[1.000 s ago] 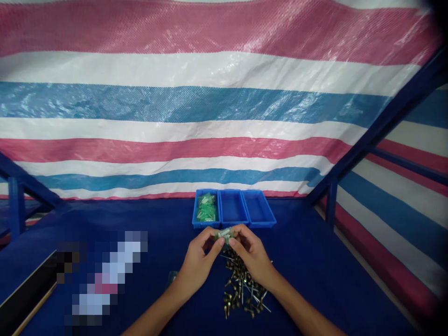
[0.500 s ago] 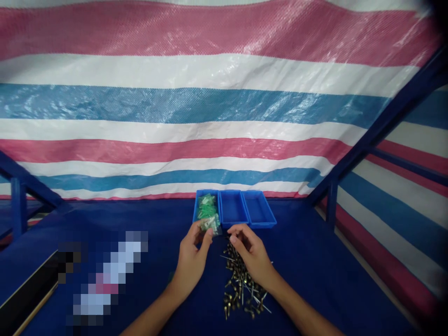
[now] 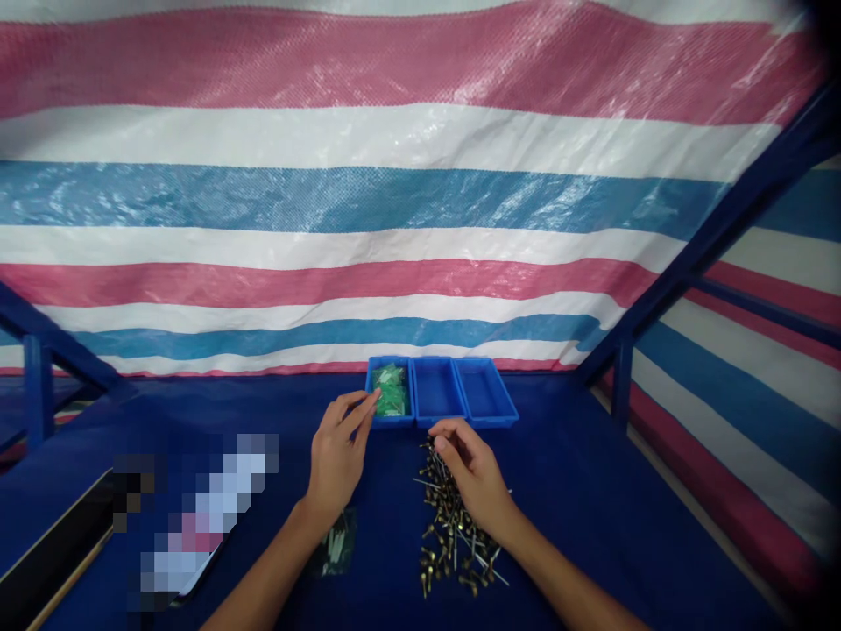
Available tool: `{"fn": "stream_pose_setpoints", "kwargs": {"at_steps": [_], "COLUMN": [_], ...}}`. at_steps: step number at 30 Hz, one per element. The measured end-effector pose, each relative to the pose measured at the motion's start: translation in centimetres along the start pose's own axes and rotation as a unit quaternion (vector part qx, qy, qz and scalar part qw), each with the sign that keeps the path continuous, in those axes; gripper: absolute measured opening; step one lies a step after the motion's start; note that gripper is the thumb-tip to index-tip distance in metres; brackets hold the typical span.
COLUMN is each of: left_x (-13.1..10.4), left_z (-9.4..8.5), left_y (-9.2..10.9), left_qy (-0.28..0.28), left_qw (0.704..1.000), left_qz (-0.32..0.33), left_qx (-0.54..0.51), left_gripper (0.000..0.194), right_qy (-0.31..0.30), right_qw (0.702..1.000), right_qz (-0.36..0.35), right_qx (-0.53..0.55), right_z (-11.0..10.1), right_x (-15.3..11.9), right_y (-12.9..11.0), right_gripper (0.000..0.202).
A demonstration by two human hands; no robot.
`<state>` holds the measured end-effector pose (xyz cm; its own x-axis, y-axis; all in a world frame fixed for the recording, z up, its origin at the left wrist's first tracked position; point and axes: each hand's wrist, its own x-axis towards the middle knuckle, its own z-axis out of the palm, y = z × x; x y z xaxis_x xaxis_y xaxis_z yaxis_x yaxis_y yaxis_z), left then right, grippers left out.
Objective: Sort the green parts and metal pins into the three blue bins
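My left hand (image 3: 338, 451) is at the near left corner of the left blue bin (image 3: 369, 421). Its fingers are stretched out, and nothing shows between them. Small clear bags with green contents (image 3: 392, 393) fill that bin. On the table beside my left wrist lies a clear bag with pale strips (image 3: 336, 548), partly covered by the arm. My right hand (image 3: 477, 473) hovers over or rests on a pile of small brass-headed pieces and thin silver pins (image 3: 453, 526). Its fingers are curled toward the thumb; what they hold, if anything, is hidden.
Two more blue bins, the middle bin (image 3: 438, 422) and the right bin (image 3: 492, 422), stand in the row. A pixelated, phone-like object (image 3: 207, 526) and a long black item (image 3: 59, 552) lie at left. Blue frame bars (image 3: 623, 381) and a striped sheet (image 3: 394, 285) border the table.
My left hand has moved left and let go of the small clear bag it held by the left bin. The bag near my wrist shows more now. My right hand has hardly moved.
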<state>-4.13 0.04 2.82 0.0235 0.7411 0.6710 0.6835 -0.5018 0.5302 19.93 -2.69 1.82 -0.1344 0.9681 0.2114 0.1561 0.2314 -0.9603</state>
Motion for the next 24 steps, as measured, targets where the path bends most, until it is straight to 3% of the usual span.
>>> {"fn": "stream_pose_setpoints", "kwargs": {"at_steps": [6,9,17,24], "left_x": [-0.3,-0.6,-0.4,-0.1], "left_z": [0.4,0.8,0.8,0.0], "left_y": [-0.1,-0.5,-0.4,-0.2], "left_qy": [-0.021,-0.059,-0.110,-0.109], "left_qw": [0.999,0.997,0.989,0.989], "left_qz": [0.011,0.023,0.078,0.043], "left_qx": [-0.033,-0.033,0.062,0.089], "left_gripper": [0.034,0.036,0.029,0.025], "right_qy": [-0.002,-0.003,0.007,0.004], "right_qw": [1.000,1.000,1.000,0.999], "right_qz": [0.001,-0.002,-0.008,-0.017], "right_qx": [-0.006,-0.005,-0.009,-0.046], "right_z": [0.0,0.0,-0.1,-0.2], "right_x": [0.0,0.0,0.1,0.2], "right_y": [-0.2,-0.2,0.0,-0.3], "right_gripper": [0.031,0.030,0.031,0.034]}}
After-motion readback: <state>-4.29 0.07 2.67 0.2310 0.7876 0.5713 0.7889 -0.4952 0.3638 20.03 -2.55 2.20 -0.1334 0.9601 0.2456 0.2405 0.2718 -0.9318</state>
